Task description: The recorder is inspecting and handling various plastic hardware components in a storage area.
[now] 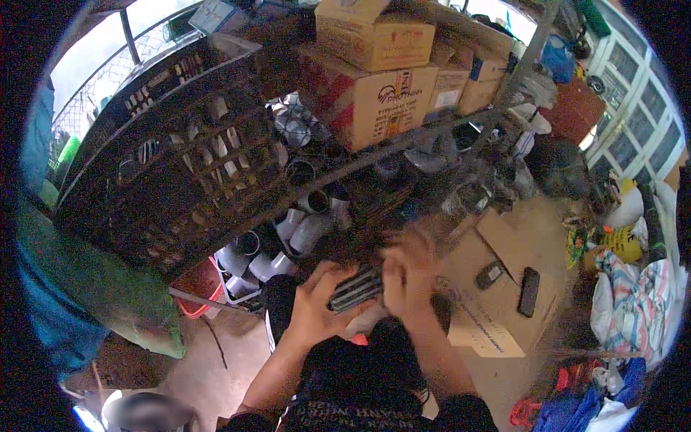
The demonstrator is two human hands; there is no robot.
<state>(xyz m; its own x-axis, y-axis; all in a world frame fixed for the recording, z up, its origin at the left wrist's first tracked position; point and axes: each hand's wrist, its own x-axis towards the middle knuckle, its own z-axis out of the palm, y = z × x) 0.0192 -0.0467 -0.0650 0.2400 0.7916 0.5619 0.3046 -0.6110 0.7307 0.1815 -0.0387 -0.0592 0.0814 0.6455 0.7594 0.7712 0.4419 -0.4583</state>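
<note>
Head view: one dark ribbed bundle (356, 289), held left of the cardboard (491, 309); left hand (314, 299) curled closed around its left end, seemingly for steadiness; right hand (404, 279) blurred at the other end, grip impossible to tell.

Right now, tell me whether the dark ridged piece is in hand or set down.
In hand: the left hand grips the dark ridged piece, and the blurred right hand is at its right end.
</note>
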